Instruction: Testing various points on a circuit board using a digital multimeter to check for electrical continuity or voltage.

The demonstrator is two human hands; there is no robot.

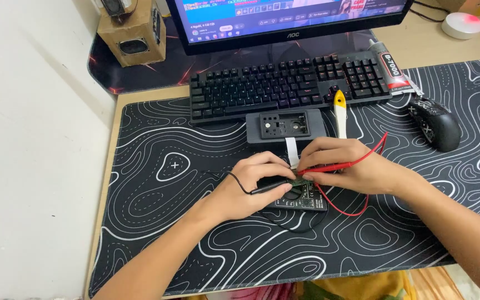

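My left hand grips a black test probe whose tip touches a small green circuit board. In my right hand is a red test probe, its tip on the same board; the red lead loops away to the right. Under both hands lies a black multimeter. A dark grey device case with openings sits just beyond, and a white ribbon cable runs from it toward the board.
A black keyboard and monitor stand at the back. A yellow-handled tool, a glue tube and a black mouse lie to the right. A cardboard speaker box is back left. A patterned desk mat covers the desk.
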